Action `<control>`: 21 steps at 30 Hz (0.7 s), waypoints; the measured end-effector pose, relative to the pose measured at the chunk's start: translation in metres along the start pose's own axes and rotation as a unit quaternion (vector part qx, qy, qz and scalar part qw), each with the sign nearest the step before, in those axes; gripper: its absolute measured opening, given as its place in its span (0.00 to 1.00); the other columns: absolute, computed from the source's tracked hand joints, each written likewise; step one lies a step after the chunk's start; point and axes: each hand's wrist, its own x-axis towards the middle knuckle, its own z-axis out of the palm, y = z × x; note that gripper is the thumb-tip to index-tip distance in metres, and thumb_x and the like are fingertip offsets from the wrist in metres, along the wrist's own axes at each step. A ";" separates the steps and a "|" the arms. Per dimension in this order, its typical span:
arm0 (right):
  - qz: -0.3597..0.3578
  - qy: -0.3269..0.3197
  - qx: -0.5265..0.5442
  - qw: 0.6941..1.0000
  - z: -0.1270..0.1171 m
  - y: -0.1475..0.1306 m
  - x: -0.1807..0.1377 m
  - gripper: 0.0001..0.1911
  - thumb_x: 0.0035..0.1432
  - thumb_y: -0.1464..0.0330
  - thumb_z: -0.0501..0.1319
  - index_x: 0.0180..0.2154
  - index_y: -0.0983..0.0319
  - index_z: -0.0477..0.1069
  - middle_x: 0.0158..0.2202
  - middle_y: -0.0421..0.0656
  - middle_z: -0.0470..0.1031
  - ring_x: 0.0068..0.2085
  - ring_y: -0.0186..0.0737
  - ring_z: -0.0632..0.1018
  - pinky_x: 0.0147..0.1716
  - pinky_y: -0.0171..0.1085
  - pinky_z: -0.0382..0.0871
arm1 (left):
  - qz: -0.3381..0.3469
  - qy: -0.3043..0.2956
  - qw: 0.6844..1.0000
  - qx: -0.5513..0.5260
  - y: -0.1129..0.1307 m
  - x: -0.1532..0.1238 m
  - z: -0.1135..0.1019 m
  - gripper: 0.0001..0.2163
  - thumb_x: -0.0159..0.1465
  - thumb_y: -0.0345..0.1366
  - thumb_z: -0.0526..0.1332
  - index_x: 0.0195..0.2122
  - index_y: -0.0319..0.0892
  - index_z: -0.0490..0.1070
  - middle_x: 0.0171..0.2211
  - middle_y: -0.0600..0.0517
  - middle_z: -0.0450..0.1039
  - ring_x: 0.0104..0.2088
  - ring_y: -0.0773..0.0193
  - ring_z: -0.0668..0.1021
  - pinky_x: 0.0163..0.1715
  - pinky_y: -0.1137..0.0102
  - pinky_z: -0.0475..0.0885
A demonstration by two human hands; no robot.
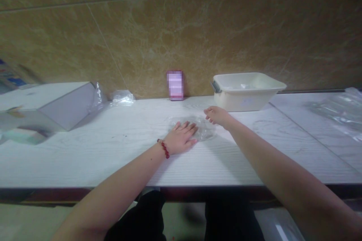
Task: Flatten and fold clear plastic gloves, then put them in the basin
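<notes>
My left hand lies flat on a clear plastic bag, its fingers stretched out and slightly spread. The bag rests on the white wood-grain table and shows wrinkles and shine. Just above the bag's far right side, my right hand has its fingers curled in and drawn together. Whether a bit of film sits between those fingertips is too small to tell. Behind the right hand stands a cream plastic bin with a grey handle clip; something clear shows inside it.
A phone-like item, blurred out, leans upright against the tiled wall. On the left are a white box and a small clear plastic packet. More clear plastic bags lie at the far right.
</notes>
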 end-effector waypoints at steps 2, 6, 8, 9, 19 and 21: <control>0.014 -0.062 -0.026 0.998 -0.012 -0.006 -0.010 0.13 0.51 0.59 0.51 0.31 0.63 0.62 0.28 0.43 0.72 0.18 0.26 0.66 0.15 0.27 0.59 | 0.001 0.003 1.000 0.004 0.000 0.000 0.000 0.24 0.60 0.47 0.36 0.56 0.43 0.44 0.57 0.51 0.45 0.56 0.57 0.49 0.51 0.59 0.42; -0.012 -0.183 -0.037 0.982 -0.027 -0.019 -0.033 0.17 0.47 0.56 0.55 0.34 0.62 0.62 0.30 0.43 0.72 0.18 0.25 0.65 0.15 0.26 0.59 | 0.002 0.004 1.000 0.009 0.000 0.001 0.000 0.25 0.60 0.47 0.35 0.56 0.42 0.44 0.56 0.49 0.47 0.55 0.56 0.50 0.51 0.59 0.42; -0.016 -0.236 -0.054 0.970 -0.029 -0.025 -0.042 0.21 0.44 0.56 0.57 0.38 0.62 0.61 0.29 0.43 0.72 0.17 0.25 0.65 0.16 0.27 0.59 | 0.002 0.000 1.000 0.009 0.000 0.002 -0.001 0.25 0.60 0.47 0.35 0.56 0.42 0.44 0.56 0.48 0.48 0.55 0.56 0.50 0.50 0.58 0.43; -0.016 -0.251 -0.062 0.966 -0.029 -0.027 -0.045 0.22 0.44 0.56 0.58 0.39 0.61 0.60 0.29 0.43 0.72 0.17 0.25 0.65 0.16 0.27 0.60 | 0.001 -0.002 1.000 0.009 0.001 0.002 -0.001 0.25 0.60 0.47 0.35 0.56 0.42 0.44 0.56 0.48 0.48 0.55 0.56 0.50 0.50 0.58 0.43; -0.032 -0.266 -0.140 0.953 -0.025 -0.026 -0.048 0.17 0.46 0.68 0.56 0.41 0.64 0.60 0.24 0.41 0.70 0.18 0.26 0.66 0.17 0.27 0.59 | -0.002 -0.013 1.000 0.008 0.001 0.002 -0.001 0.25 0.60 0.48 0.35 0.56 0.41 0.45 0.57 0.49 0.46 0.56 0.56 0.49 0.50 0.58 0.44; -0.031 -0.269 -0.160 0.949 -0.025 -0.024 -0.048 0.17 0.45 0.69 0.56 0.41 0.65 0.60 0.23 0.40 0.70 0.18 0.27 0.66 0.17 0.27 0.59 | -0.003 -0.010 1.000 0.005 0.001 0.002 -0.001 0.25 0.60 0.48 0.35 0.56 0.41 0.44 0.57 0.49 0.45 0.56 0.56 0.48 0.50 0.58 0.44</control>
